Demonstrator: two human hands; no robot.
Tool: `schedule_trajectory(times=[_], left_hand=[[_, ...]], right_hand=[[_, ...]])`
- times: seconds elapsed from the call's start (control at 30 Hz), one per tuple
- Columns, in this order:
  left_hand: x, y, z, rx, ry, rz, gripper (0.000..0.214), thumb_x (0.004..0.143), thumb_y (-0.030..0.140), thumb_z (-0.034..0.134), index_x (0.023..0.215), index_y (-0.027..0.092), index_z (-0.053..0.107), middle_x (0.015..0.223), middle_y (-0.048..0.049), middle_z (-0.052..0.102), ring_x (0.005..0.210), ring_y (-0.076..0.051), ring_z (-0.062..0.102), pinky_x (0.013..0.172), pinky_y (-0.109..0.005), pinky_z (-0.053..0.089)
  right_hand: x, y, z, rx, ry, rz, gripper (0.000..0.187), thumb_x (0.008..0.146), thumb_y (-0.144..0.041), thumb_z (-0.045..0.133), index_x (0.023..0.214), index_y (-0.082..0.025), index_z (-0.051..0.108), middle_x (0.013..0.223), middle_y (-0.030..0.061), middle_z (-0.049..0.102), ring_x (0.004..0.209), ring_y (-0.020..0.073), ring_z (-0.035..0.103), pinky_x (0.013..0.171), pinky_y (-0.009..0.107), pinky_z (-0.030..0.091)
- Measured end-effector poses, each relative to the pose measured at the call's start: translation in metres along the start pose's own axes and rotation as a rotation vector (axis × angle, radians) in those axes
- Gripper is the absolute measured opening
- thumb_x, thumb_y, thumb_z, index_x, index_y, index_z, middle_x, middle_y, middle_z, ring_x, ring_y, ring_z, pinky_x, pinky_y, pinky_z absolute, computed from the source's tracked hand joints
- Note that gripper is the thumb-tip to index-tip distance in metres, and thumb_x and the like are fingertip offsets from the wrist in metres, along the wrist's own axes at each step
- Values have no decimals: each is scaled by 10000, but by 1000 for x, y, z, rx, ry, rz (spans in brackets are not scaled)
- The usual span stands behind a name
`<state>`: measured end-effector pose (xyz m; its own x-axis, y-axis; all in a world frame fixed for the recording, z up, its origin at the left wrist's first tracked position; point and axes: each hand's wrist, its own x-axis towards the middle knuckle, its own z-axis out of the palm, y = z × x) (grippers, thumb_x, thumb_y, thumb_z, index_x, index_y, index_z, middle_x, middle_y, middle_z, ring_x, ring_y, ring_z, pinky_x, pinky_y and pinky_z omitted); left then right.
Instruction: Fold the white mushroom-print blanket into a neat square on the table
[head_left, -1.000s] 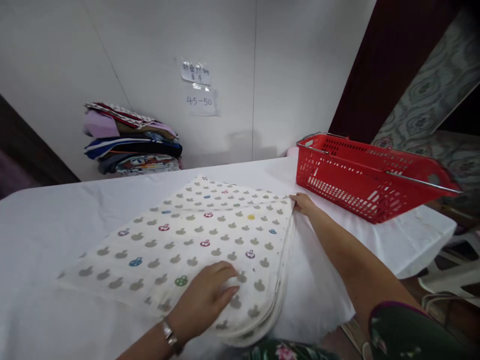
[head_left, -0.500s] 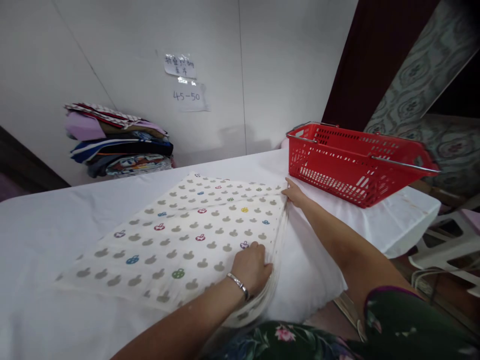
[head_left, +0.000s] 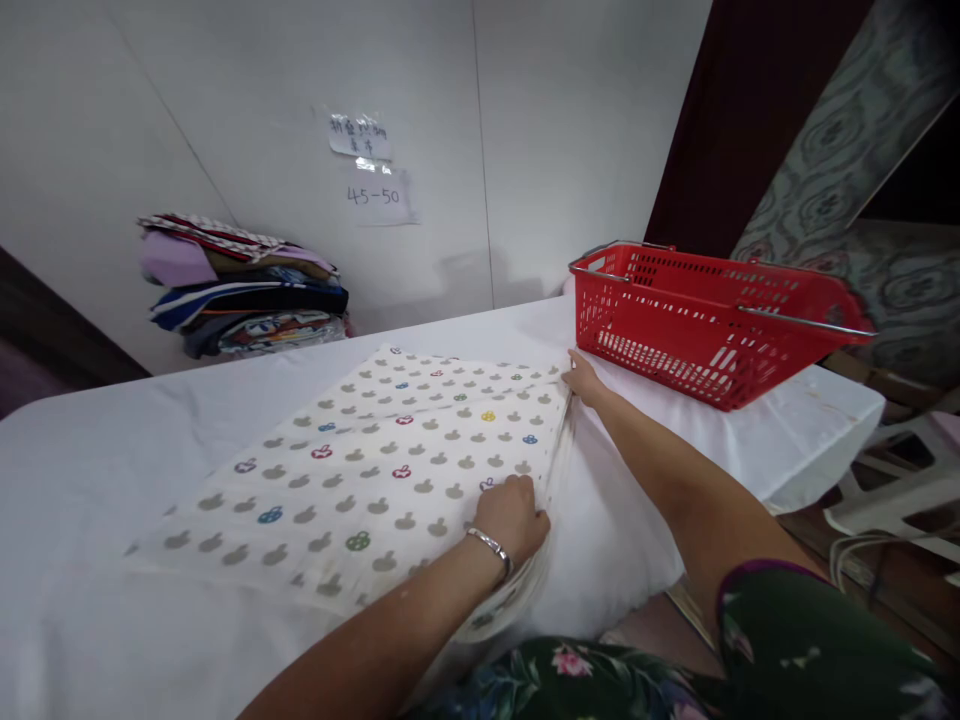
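A cream cloth [head_left: 390, 440] printed with grey and coloured apple or mushroom shapes lies spread over the white-covered table. My left hand [head_left: 514, 520], with a silver bracelet on its wrist, is closed on the cloth's near right edge. Farther back, my right hand [head_left: 581, 380] pinches the far right corner of the same cloth. Between the two hands the edge looks layered and gathered, and part of it hangs past the table's front edge. My fingertips are partly hidden by the hands and the fabric.
A red plastic basket [head_left: 690, 325] with metal handles stands at the back right. Several folded fabrics [head_left: 251, 285] are stacked at the back left against the wall. Two paper signs [head_left: 373, 195] hang on the wall. A white stool [head_left: 900, 490] is beyond the table's right end.
My left hand has shifted slightly to the right with the cloth's edge, and the cloth's left side has slid a little rightward. My right hand stays at the far corner.
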<state>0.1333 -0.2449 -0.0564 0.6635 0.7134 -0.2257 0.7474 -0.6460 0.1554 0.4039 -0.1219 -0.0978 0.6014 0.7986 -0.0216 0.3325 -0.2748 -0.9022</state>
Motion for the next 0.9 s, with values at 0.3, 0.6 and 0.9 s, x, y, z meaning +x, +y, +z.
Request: schedule_trajectory(times=[0.3, 0.6, 0.9], left_hand=[[5, 3, -8, -13, -56, 31, 272, 701, 200, 469, 925, 136, 608, 919, -131, 653, 892, -245, 617, 750, -333, 466], [6, 9, -2, -54, -20, 143, 247, 672, 211, 453, 837, 175, 633, 847, -91, 681, 826, -248, 636, 689, -334, 478], [4, 6, 2, -48, -27, 228, 244, 698, 226, 456, 871, 175, 620, 877, -96, 673, 830, -248, 632, 698, -345, 475]], right_hand=[[-6, 5, -2, 118, -4, 62, 688, 740, -133, 487, 1390, -192, 267, 1062, 95, 602, 747, 156, 609, 555, 242, 501], [9, 12, -3, -18, 51, 8, 644, 700, -145, 576, 1322, -158, 411, 1002, 90, 617, 725, 158, 598, 607, 246, 498], [17, 17, -7, -143, 72, -30, 514, 733, -129, 516, 1244, -171, 500, 1023, 72, 623, 771, 148, 602, 632, 229, 495]])
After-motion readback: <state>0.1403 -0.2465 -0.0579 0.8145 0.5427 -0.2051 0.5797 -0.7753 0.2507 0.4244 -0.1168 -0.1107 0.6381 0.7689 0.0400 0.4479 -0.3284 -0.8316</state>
